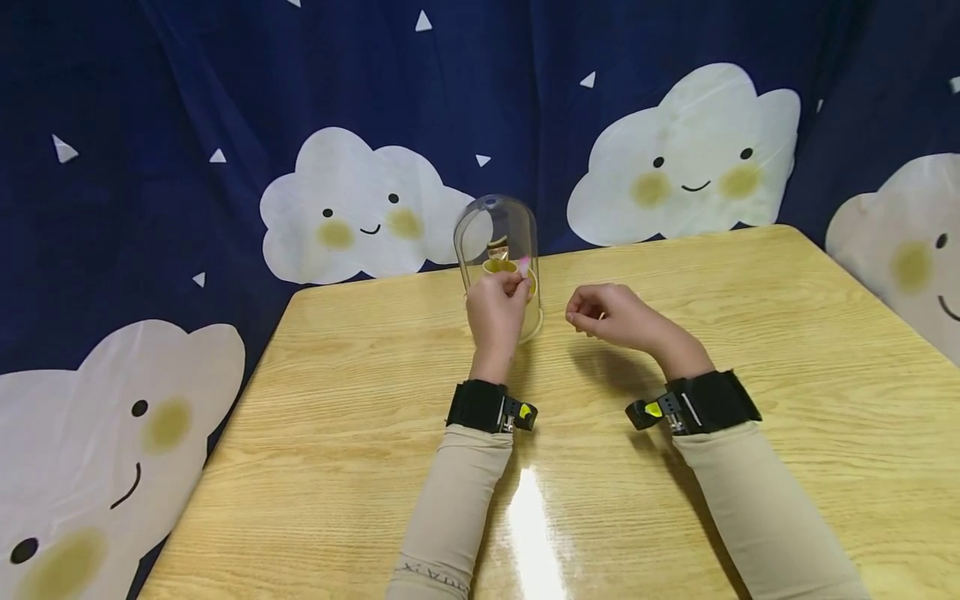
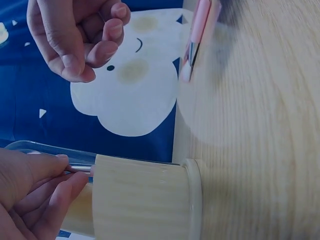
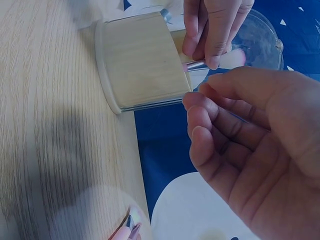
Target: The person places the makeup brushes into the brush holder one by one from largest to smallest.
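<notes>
While the left hand (image 1: 497,313) pinches a brush (image 3: 233,59) upright over the holder (image 3: 142,59), the right hand (image 1: 618,315) hovers apart, empty, fingers loosely curled.

Both arms reach from near to far, converging. Left arm (image 1: 459,500) slants slightly right; left wrist (image 1: 480,406) runs nearly in line with it. Left hand (image 1: 497,315): back toward the head view, fingers (image 2: 62,197) pinched. Right arm (image 1: 765,508) slants left; right hand (image 1: 618,317) points left, raised, fingers loosely curled, thumb (image 3: 245,82) bent toward them. Hands near each other, apart.
</notes>
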Available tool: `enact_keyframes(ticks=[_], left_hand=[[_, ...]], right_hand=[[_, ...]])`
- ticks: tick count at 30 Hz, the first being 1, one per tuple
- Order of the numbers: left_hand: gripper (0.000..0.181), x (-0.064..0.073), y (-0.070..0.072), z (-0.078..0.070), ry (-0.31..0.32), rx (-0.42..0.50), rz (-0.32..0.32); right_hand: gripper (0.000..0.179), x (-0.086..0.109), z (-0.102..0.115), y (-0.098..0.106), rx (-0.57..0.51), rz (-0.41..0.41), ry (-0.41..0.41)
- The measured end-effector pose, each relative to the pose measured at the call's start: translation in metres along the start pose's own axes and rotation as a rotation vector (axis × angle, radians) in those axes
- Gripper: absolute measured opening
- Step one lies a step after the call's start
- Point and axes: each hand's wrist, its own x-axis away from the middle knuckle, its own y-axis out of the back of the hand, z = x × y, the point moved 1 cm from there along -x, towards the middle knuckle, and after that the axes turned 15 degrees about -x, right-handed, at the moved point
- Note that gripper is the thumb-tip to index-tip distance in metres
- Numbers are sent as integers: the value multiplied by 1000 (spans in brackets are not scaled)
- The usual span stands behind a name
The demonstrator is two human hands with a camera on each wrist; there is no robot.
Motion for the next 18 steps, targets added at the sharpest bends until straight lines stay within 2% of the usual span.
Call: enact_keyframes(ticks=[11,18], left_hand=[[11,2,-2,4,19,-105,-32],[12,1,-3,2,48,-85,-27]], right_hand=[[5,0,1,-2,12,10,-7],[6,1,1,-3,15,11,-10]])
